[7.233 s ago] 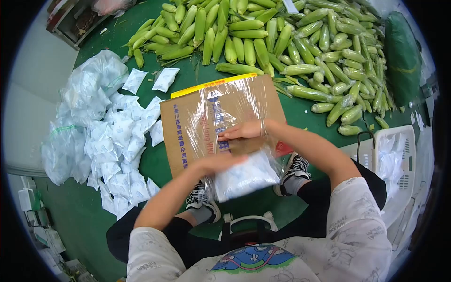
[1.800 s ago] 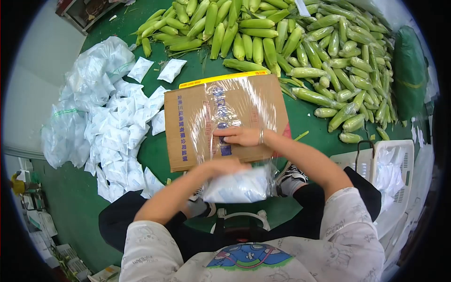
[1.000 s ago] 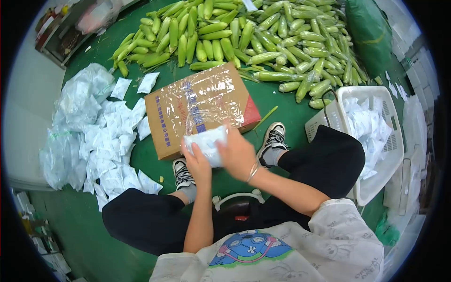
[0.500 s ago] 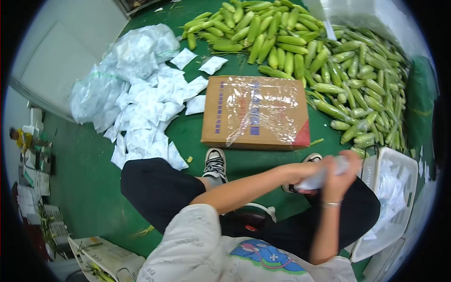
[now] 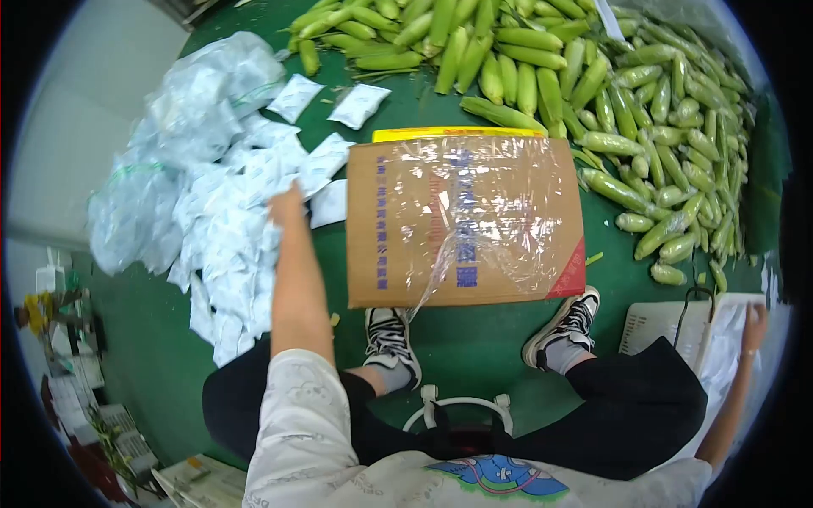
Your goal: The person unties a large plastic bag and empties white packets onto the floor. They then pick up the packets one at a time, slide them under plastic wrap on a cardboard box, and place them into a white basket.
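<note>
My left hand reaches onto a heap of flat white packets on the floor, left of a cardboard box. Its fingers are closed at the lower corner of one white packet; the grip is partly blurred. Far to the right, my right hand is over a white plastic crate lined with clear film. Its fingers look apart, with nothing seen in them. The taped cardboard box stands between my hands, in front of my shoes.
Large clear bags of packets lie at the back left. Green corn cobs in husks are heaped behind the box, with bagged cobs to the right. A yellow edge shows behind the box. Another crate is at lower left.
Both hands were together at the right, holding a whitish packet. They have since parted: the left swung over to the packet heap, the right moved out to the crate. The view shifted.
</note>
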Action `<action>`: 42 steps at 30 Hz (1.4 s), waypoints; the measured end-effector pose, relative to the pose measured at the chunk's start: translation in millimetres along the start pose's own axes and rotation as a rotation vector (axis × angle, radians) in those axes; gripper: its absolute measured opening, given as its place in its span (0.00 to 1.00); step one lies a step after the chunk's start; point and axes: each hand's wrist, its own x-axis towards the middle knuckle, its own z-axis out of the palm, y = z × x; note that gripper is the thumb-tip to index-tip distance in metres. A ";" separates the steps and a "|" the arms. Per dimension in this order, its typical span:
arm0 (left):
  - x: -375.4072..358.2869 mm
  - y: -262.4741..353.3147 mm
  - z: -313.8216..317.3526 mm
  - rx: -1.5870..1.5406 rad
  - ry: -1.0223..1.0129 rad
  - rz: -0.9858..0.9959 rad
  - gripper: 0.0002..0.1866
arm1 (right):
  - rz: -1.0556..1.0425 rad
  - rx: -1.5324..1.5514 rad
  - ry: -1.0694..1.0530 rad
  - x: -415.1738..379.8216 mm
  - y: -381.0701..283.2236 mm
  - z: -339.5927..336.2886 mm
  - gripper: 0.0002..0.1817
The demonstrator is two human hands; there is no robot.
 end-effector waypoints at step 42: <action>-320.9 59.6 -163.6 -0.252 -0.268 1.507 0.38 | -1.032 0.965 -0.264 -52.7 -616.8 -19.2 0.51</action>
